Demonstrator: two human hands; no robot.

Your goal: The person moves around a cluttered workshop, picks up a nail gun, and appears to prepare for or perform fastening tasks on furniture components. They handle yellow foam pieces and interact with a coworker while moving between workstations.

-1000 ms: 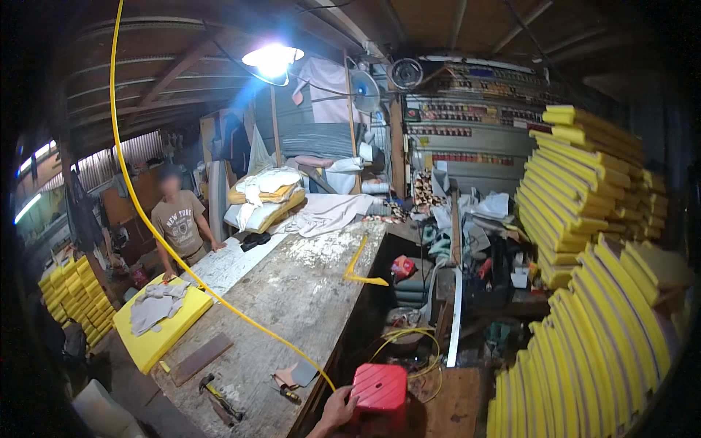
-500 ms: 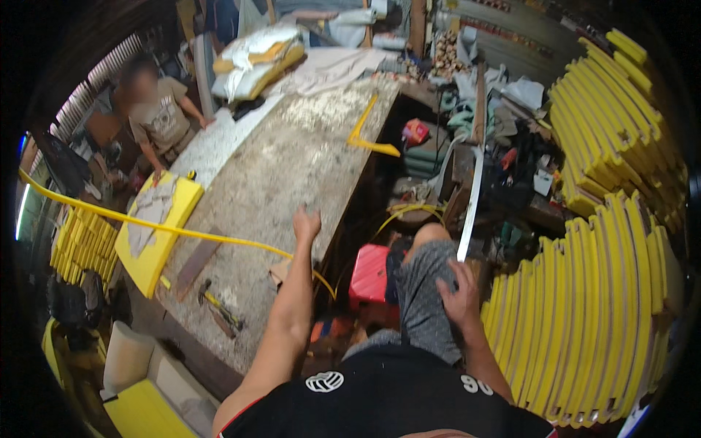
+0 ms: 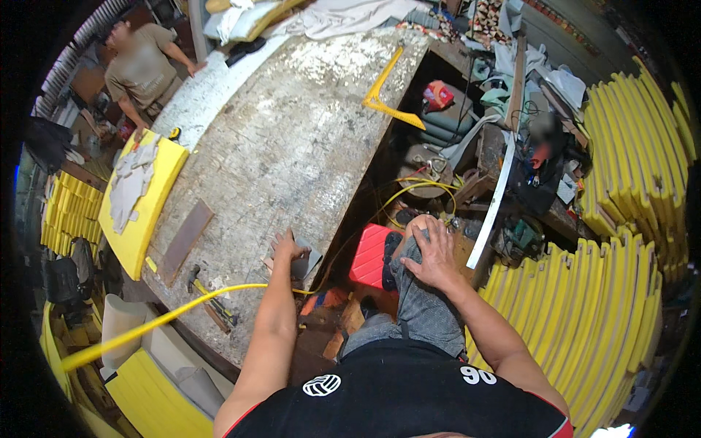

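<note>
My left hand (image 3: 289,248) rests near the table's right edge, its fingers apart. Right beside it, partly behind the hand, lies a small grey sheet-like piece (image 3: 309,263); whether the fingers touch it is unclear. A thin yellow hose (image 3: 212,293) arcs across the near part of the worktable (image 3: 277,160), and my left forearm crosses in front of it. My right hand (image 3: 434,255) lies spread on my bent knee, holding nothing. A hammer (image 3: 196,283) and other hand tools lie left of my left forearm.
A yellow square (image 3: 376,91) lies on the far table. Yellow panels (image 3: 577,314) are stacked at right. A long pale strip (image 3: 495,201) leans beside a red stool (image 3: 371,257). At far left, a person (image 3: 146,66) stands by a yellow cushion (image 3: 157,182).
The yellow hose has swung lower, toward me. My left hand has opened out onto the table beside the grey piece. My right hand has moved onto my knee. The view has shifted.
</note>
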